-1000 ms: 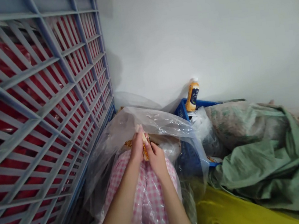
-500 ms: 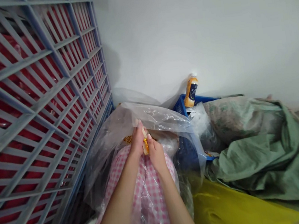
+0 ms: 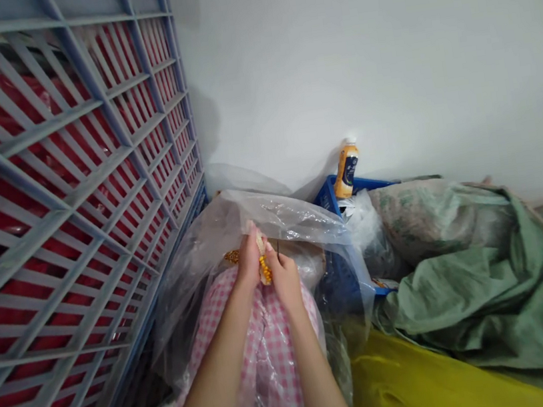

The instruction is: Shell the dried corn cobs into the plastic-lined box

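Note:
A partly stripped corn cob stands out between my two hands, low inside a clear plastic bag. It has a pale bare part at the top and yellow kernels lower down. My left hand is wrapped round its left side. From the right, my right hand closes against the cob, its thumb up beside the kernels. A thin dark line shows next to that thumb; I cannot make out what it is. Loose yellow kernels lie just left of my left hand. The clear plastic bag spreads round both hands and over pink checked cloth.
A tall slatted crate with red contents stands close on the left. To the right is a blue basket with an orange bottle at its back. Green sacking and a yellow sheet lie farther right. A white wall rises behind.
My right hand has turned slightly and its thumb has drawn back from the cob. More of the kernels and of the bare top now show. My left hand keeps its hold.

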The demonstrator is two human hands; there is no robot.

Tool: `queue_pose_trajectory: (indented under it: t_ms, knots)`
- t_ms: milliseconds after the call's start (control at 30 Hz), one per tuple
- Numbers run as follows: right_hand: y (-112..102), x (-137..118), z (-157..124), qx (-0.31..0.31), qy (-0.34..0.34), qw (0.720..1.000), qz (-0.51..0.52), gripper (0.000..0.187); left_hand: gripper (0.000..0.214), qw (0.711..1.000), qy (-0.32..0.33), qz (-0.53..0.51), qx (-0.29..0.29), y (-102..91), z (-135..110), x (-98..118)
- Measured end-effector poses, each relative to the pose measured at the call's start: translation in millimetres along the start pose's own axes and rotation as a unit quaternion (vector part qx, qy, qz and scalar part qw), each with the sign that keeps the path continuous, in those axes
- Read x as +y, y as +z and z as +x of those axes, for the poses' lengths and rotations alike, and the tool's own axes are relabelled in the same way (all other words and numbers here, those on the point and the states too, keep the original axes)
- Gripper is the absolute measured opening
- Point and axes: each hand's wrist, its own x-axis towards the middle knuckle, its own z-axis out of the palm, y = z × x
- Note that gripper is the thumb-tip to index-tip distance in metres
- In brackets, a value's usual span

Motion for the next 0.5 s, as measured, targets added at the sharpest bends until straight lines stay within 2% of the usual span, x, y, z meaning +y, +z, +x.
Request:
queue_pose_trajectory:
  t_ms: [100,267,400,500]
  knots:
    - [0.6,-0.4,-2.2,0.021,-0.011,0.999,-0.03,0.052,0.043,1.0,0.009,0.004,-0.004,-0.7,0.0,-1.4]
    - [2.7,0.8,-2.4,0.012,-0.04,0.997,-0.061,0.047,0.044,0.998,0.027,0.047,0.023,-1.4,2.2,-2.4]
    - [2.4,-1.0,-0.2,0.032,-0.008,0.998,-0.059,0.055,0.047,0.998,0.022,0.047,0.02,-0.3,4.4,-3.4]
    - [1.9,-4.1,-1.6,0.014,0.0,0.999,-0.031,0.058,0.042,0.999,-0.003,0.025,0.046,0.9,6.0,-2.5]
